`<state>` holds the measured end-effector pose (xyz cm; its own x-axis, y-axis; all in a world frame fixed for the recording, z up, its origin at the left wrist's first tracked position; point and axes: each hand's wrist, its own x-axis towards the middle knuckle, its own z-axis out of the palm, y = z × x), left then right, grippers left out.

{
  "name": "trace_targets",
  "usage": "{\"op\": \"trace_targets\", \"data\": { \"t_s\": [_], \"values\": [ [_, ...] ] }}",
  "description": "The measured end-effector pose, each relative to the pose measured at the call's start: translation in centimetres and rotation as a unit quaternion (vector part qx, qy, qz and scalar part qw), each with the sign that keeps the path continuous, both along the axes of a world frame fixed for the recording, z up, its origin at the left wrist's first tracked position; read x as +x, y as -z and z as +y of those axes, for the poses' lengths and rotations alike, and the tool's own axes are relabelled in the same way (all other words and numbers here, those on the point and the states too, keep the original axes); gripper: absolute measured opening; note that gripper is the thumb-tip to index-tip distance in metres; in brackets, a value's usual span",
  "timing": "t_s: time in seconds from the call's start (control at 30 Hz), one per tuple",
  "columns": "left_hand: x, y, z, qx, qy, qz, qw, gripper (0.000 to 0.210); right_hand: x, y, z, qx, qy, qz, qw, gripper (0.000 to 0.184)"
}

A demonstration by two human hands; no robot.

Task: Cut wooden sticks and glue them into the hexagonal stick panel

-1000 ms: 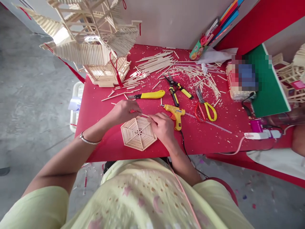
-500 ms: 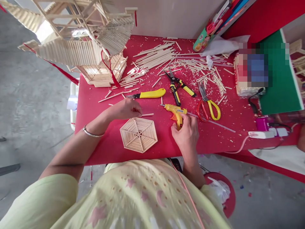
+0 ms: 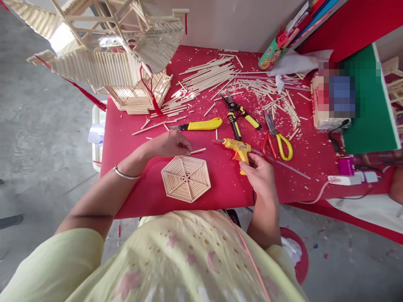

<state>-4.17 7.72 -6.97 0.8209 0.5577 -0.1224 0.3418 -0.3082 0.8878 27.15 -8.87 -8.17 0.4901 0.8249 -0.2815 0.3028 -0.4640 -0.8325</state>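
My left hand [image 3: 176, 144] is closed in a pinch on a short thin wooden stick [image 3: 198, 150], just above the upper edge of a hexagonal panel [image 3: 185, 179]. That panel is built of sticks in rings with spokes and lies flat on the table. My right hand [image 3: 260, 172] has its thumb and fingers around the handle of a yellow hot glue gun [image 3: 236, 147], whose nozzle points left. Part of the grip is hidden by the fingers. A yellow utility knife [image 3: 204, 124] lies beyond my left hand.
Pliers [image 3: 234, 115] and red-and-yellow-handled scissors [image 3: 277, 140] lie behind the glue gun. Loose sticks [image 3: 210, 75] and scraps cover the back of the red table [image 3: 145, 197]. A stick-built pagoda model [image 3: 94, 67] stands at the left, a power strip [image 3: 341, 180] at the right.
My right hand has shifted right around the glue gun's handle, and its thumb lies differently. My left hand still pinches the stick, now tilted slightly. The whole view has shifted a little.
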Motion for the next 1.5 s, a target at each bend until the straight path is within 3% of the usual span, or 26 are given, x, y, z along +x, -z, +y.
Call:
{"op": "trace_targets", "data": {
  "t_s": [0.2,0.4,0.53,0.67,0.77,0.9,1.0,1.17,1.5],
  "values": [
    [-0.2,-0.1,0.1,-0.045,-0.029,-0.013,0.998,0.007,-1.5,-1.0,-1.8,0.045,-0.016,0.141,0.989,0.046],
    [-1.4,0.8,-0.6,-0.119,-0.125,-0.078,0.982,0.016,-4.6,-1.0,-2.2,0.095,-0.057,0.121,0.986,0.019],
    [-1.9,1.2,-1.2,-0.17,-0.181,-0.118,0.961,0.027,-6.5,-1.0,-1.9,0.17,-0.071,0.139,0.973,0.025],
    [-1.9,1.1,-1.3,-0.193,-0.212,-0.102,0.953,0.029,-7.5,-1.5,-1.6,0.232,0.026,-0.05,0.971,0.04],
    [-1.8,1.0,-1.4,-0.184,-0.209,-0.088,0.956,0.032,-7.5,-1.8,-1.5,0.272,0.066,-0.216,0.935,0.053],
    [-1.8,1.0,-1.6,-0.152,-0.199,-0.08,0.965,0.034,-7.6,-2.1,-1.2,0.254,0.018,-0.397,0.882,0.068],
    [-1.8,1.3,-1.5,-0.125,-0.198,-0.084,0.969,0.032,-8.0,-1.7,-0.6,0.209,-0.046,-0.505,0.836,0.063],
    [-1.9,1.5,-1.3,-0.11,-0.187,-0.076,0.973,0.029,-9.3,-0.8,0.2,0.156,-0.123,-0.551,0.811,0.037],
    [-2.2,1.0,-1.2,-0.132,-0.177,-0.049,0.974,0.022,-10.6,-0.1,1.0,0.173,-0.188,-0.538,0.803,0.023]
  ]
}}
